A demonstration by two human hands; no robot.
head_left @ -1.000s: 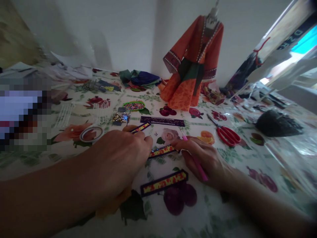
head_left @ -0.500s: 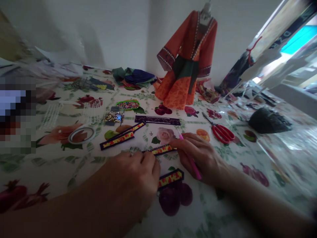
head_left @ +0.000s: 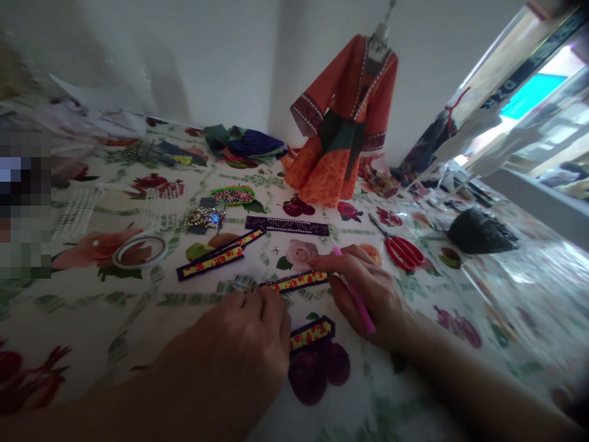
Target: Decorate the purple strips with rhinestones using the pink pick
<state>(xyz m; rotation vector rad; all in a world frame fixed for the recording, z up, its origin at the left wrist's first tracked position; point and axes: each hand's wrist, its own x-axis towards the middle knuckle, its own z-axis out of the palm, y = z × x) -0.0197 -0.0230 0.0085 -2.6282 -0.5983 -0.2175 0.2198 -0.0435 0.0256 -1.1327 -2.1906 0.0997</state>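
A narrow yellow strip with red patterns and a dark border [head_left: 299, 282] lies on the table between my hands. My left hand [head_left: 251, 331] is curled over its left end, fingertips hidden. My right hand [head_left: 368, 288] is closed around a slim pink pen-like tool [head_left: 361, 307], with the index finger stretched just above the strip's right end. Partly under my left hand lies a second patterned strip [head_left: 313, 333]. Two more such strips [head_left: 211, 263] overlap to the left. Beyond them is a dark lace strip with a row of white beads [head_left: 288, 226].
Red-handled scissors [head_left: 405, 253] lie to the right, near a black bundle [head_left: 483, 232]. At left are a tape roll [head_left: 140, 250], sheets of pearl beads [head_left: 76, 212], shiny studs [head_left: 205, 218] and a green-rimmed bead dish [head_left: 233, 196]. A small orange robe [head_left: 340, 123] stands at the back.
The view has shifted slightly, so things sit farther left. My right index finger uncovers more of the strip's right end. The tool's pale tip, visible before, no longer shows.
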